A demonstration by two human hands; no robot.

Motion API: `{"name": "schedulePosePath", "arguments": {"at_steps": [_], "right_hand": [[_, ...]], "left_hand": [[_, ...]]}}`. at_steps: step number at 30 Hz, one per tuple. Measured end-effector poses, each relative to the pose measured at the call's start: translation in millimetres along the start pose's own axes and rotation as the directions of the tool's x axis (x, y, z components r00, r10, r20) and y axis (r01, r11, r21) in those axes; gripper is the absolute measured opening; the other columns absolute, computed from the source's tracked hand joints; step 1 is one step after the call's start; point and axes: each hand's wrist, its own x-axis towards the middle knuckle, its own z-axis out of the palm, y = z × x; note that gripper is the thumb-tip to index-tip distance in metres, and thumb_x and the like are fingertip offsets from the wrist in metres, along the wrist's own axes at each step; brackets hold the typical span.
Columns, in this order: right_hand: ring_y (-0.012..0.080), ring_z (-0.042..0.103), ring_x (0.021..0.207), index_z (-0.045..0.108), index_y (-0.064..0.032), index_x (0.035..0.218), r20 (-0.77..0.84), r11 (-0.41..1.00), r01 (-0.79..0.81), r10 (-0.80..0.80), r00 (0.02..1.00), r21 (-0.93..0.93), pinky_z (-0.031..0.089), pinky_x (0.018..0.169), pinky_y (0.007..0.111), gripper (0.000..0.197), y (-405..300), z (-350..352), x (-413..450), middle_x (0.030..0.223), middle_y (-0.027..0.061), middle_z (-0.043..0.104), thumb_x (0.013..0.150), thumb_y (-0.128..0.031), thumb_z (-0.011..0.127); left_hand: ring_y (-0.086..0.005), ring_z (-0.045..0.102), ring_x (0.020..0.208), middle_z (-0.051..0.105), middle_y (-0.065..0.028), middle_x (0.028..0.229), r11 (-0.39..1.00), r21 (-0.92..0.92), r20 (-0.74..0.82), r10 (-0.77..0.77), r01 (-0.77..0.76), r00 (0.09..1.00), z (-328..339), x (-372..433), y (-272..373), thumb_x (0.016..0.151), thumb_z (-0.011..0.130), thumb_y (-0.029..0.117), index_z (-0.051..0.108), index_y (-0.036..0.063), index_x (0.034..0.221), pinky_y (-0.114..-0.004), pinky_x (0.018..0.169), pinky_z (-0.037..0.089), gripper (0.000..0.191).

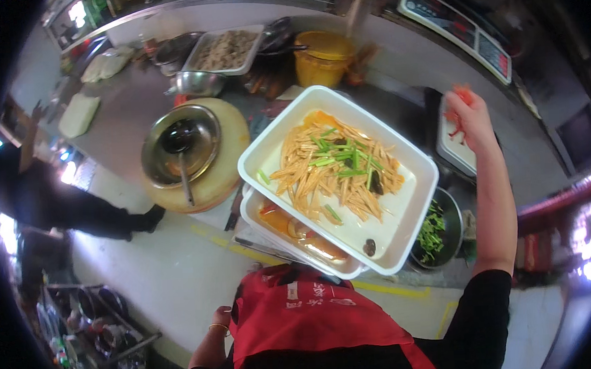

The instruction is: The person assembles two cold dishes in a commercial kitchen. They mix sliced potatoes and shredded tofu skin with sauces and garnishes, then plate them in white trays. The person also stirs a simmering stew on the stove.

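Observation:
My right hand (472, 120) is raised at the right, closed on some red shredded food (464, 95), a few strands of which hang below the fingers. Beneath it is a white tray (456, 148), partly hidden by the hand. My left hand (223, 316) hangs low beside the red apron (317, 313); its fingers are mostly hidden, so its hold cannot be made out. Before me a large white tray (280, 188) holds pale brown strips (315, 183) with green stalk pieces (346, 156) and dark pieces. It overlaps another white tray (249, 214) holding food in orange-brown liquid.
A steel bowl (146, 164) with a ladle (185, 183) stands on a round board (232, 132) at the left. A dark bowl of chopped greens (432, 232) is at the right. Behind are a yellow bucket (319, 68) and a scale (455, 31). A person (65, 191) is at far left.

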Motion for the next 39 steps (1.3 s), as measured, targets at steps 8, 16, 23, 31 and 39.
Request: {"name": "schedulePosePath", "arguments": {"at_steps": [8, 16, 23, 31, 39], "right_hand": [[0.0125, 0.060, 0.078, 0.063, -0.0002, 0.105, 0.598, 0.954, 0.189, -0.013, 0.801, -0.232, 0.051, 0.071, 0.027, 0.034, -82.5, 150.7, -66.4, 0.089, 0.0049, 0.062, 0.079, -0.018, 0.075], [0.0267, 0.064, 0.088, 0.069, -0.0088, 0.104, 0.380, 0.691, 0.244, 0.048, 0.924, -0.680, 0.051, 0.076, 0.036, 0.035, -95.0, 138.6, -100.5, 0.096, 0.0133, 0.065, 0.074, -0.024, 0.075], [0.0317, 0.060, 0.084, 0.066, -0.0066, 0.073, 0.104, 0.388, 0.186, -0.221, 0.970, -0.903, 0.048, 0.076, 0.040, 0.017, -120.5, 143.7, -130.5, 0.080, 0.0097, 0.064, 0.075, -0.022, 0.073], [0.0358, 0.043, 0.125, 0.047, -0.0129, 0.135, -0.043, 0.307, 0.134, -0.509, 0.860, -0.942, 0.030, 0.103, 0.058, 0.072, -86.3, 119.9, -252.1, 0.133, 0.0167, 0.046, 0.069, -0.022, 0.074], [0.0322, 0.064, 0.094, 0.060, -0.0066, 0.110, -0.411, 0.305, -0.743, 0.679, 0.608, -0.596, 0.052, 0.076, 0.044, 0.037, 145.9, 159.8, -710.4, 0.104, 0.0191, 0.064, 0.075, -0.018, 0.064]], "left_hand": [[-0.0166, 0.060, 0.061, 0.065, -0.0082, 0.078, 0.888, -0.442, 0.243, -0.018, 0.127, 0.970, -37.2, 124.8, 52.3, 0.080, 0.061, 0.012, 0.059, 0.0063, 0.114, -0.031, 0.047, 0.047, 0.034], [-0.0151, 0.055, 0.059, 0.058, -0.0052, 0.084, 0.744, -0.566, 0.258, -0.248, 0.354, 0.934, -102.0, 167.6, 2.4, 0.084, 0.056, 0.009, 0.053, 0.0151, 0.111, -0.028, 0.044, 0.042, 0.029], [-0.0231, 0.054, 0.059, 0.056, -0.0055, 0.078, 0.755, -0.194, 0.333, -0.550, 0.626, 0.766, -136.9, 186.8, -103.9, 0.091, 0.046, 0.023, 0.055, 0.0174, 0.095, -0.042, 0.046, 0.041, 0.011], [-0.0188, 0.056, 0.056, 0.060, -0.0070, 0.070, 0.966, -0.196, 0.325, -0.096, 0.166, 0.941, -120.5, 210.4, 19.5, 0.092, 0.054, 0.043, 0.057, 0.0078, 0.081, -0.033, 0.047, 0.047, 0.037], [-0.0184, 0.052, 0.051, 0.054, -0.0052, 0.065, 0.912, 0.207, 0.749, 0.086, -0.354, 0.657, 75.0, 125.8, 108.6, 0.094, 0.049, 0.040, 0.057, 0.0100, 0.086, -0.032, 0.043, 0.043, 0.032]]}}
